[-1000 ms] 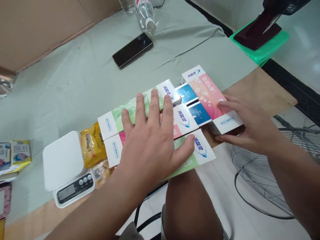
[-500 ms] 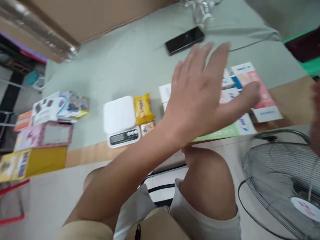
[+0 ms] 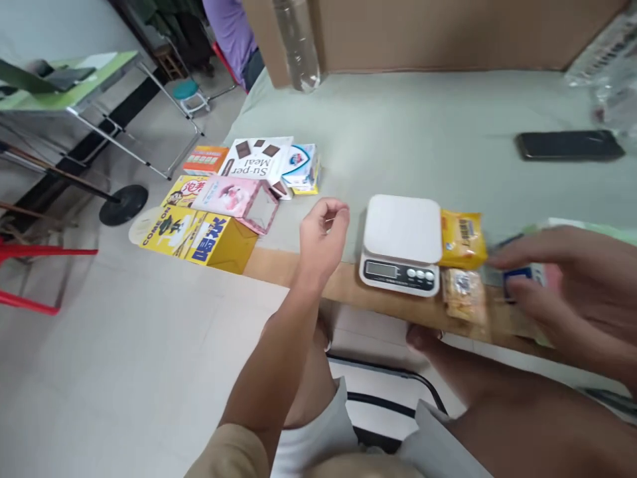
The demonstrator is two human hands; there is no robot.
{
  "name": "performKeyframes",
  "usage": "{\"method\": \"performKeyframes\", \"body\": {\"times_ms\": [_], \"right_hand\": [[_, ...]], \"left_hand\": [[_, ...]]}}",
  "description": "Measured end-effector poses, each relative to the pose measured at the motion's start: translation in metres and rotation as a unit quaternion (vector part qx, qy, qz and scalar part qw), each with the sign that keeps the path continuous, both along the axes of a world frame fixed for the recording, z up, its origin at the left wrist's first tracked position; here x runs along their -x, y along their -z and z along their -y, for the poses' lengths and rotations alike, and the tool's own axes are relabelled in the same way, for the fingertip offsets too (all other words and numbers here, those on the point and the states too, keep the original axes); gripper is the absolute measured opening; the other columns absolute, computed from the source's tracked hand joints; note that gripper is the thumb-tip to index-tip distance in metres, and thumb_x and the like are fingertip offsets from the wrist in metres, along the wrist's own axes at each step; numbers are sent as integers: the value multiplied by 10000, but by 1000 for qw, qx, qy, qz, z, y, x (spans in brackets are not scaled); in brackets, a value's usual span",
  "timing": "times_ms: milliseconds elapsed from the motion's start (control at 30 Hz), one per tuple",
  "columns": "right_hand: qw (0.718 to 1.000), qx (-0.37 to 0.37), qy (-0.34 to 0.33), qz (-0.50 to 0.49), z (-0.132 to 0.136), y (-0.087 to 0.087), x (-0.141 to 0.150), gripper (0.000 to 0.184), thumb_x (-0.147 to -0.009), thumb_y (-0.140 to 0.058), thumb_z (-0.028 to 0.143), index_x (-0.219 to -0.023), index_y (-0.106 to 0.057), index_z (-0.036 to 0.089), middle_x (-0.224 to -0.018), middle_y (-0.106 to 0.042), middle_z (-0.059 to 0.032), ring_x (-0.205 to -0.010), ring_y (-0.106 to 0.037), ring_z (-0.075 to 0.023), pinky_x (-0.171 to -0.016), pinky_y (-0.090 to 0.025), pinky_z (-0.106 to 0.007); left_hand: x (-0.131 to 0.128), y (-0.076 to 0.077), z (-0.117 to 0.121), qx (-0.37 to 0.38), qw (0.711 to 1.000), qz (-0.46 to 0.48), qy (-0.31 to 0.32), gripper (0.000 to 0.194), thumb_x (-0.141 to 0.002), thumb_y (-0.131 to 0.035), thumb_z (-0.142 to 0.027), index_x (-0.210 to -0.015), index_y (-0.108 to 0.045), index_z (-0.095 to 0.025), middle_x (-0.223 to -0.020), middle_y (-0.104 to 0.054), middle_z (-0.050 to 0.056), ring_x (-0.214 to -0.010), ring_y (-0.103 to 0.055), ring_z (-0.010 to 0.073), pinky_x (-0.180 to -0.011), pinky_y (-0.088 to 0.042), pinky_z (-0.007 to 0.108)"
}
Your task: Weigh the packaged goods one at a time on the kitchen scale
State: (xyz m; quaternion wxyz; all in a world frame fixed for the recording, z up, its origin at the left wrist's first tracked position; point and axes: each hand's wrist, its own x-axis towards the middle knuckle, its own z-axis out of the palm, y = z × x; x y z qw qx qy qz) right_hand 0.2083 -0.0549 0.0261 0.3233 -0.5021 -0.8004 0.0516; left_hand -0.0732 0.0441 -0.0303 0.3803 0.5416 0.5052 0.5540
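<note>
My left hand (image 3: 322, 242) is raised over the table's near edge, left of a white digital kitchen scale (image 3: 403, 229). Its fingers are curled in, the thumb near the index fingertip, and nothing shows in them. From the right, my right hand (image 3: 580, 292), blurred, reaches in with thumb and index finger apart. Its index fingertip is close to a yellow snack packet (image 3: 462, 239) beside the scale; whether they touch I cannot tell. A small clear-wrapped snack (image 3: 465, 294) lies just below that packet. Boxes (image 3: 522, 279) under my right hand are partly hidden by it.
At the left end stand a yellow carton (image 3: 223, 242), a pink box (image 3: 239, 199), a white box with chocolate pictures (image 3: 259, 159) and an orange box (image 3: 205, 159). A phone (image 3: 570, 145) lies at the right. A plastic bottle (image 3: 298, 46) stands by the cardboard panel (image 3: 438, 33).
The view has swung left. My left hand has moved from above the boxes on the right to the scale's left side, its spread fingers now curled. My right hand has come in beside the yellow packet.
</note>
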Motion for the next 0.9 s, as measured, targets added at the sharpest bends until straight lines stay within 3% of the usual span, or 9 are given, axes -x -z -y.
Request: {"method": "performKeyframes", "body": {"times_ms": [67, 200, 300, 433, 567, 700, 833, 900], "right_hand": [[993, -35, -111, 34, -53, -3, 58, 57, -973, -593, 302, -992, -645, 290, -852, -743, -32, -712, -702, -194, -605, -533, -336], [977, -8, -202, 62, -140, 10, 154, 168, -921, -582, 308, -1041, -673, 234, -973, -749, -62, -824, -706, -226, -679, -544, -357], [969, 31, -235, 67, -180, 23, 212, 316, -897, -606, 378, -1147, -700, 209, -1136, -729, -99, -1022, -710, -285, -809, -581, -418], [947, 57, -301, 96, -210, 27, 267, 558, -858, -700, 442, -1374, -654, 235, -1425, -626, -114, -1294, -627, -359, -1027, -562, -522], [895, 59, -416, 149, -237, 27, 290, 696, -862, -723, 426, -1528, -558, 304, -1638, -487, -54, -1512, -461, -393, -1233, -413, -614], [854, 30, -478, 204, -257, 38, 297, 774, -899, -681, 378, -1625, -413, 336, -1725, -403, 9, -1603, -351, -365, -1300, -279, -666], [850, 21, -469, 238, -252, 47, 295, 849, -900, -640, 291, -1675, -294, 306, -1760, -344, -14, -1619, -336, -331, -1301, -277, -644], [861, 29, -444, 246, -242, 45, 290, 830, -889, -618, 254, -1663, -322, 276, -1753, -358, -41, -1605, -361, -340, -1288, -288, -645]], "left_hand": [[17, 15, -9, 28, 994, 66, -87, 63, -898, -598, -193, -847, -630, -211, -872, -672, 14, -902, -655, 152, -851, -530, 277], [34, 27, -20, 28, 955, 213, -204, 43, -931, -586, -259, -922, -605, -222, -943, -631, 13, -952, -633, 148, -894, -507, 283], [44, 25, -23, -25, 926, 270, -264, 123, -928, -524, -253, -808, -535, -228, -823, -536, -6, -825, -561, 137, -800, -476, 266], [56, 20, -18, -53, 888, 319, -326, 171, -906, -480, -238, -735, -478, -223, -768, -416, -13, -739, -429, 134, -735, -419, 251], [53, 13, -4, 19, 872, 391, -294, 44, -873, -530, -250, -911, -551, -243, -952, -532, 6, -914, -545, 145, -857, -469, 266], [42, 7, 5, 127, 833, 484, -236, 313, -898, -493, -250, -1206, -546, -275, -1311, -611, 46, -1206, -606, 179, -984, -493, 317], [43, 2, 1, 178, 787, 536, -250, 226, -933, -412, -241, -1093, -573, -243, -1253, -665, 57, -1271, -614, 181, -1021, -488, 316], [48, 1, -2, 179, 772, 554, -255, 208, -944, -399, -234, -1032, -588, -239, -1148, -686, 36, -1170, -650, 160, -972, -504, 288]]}}
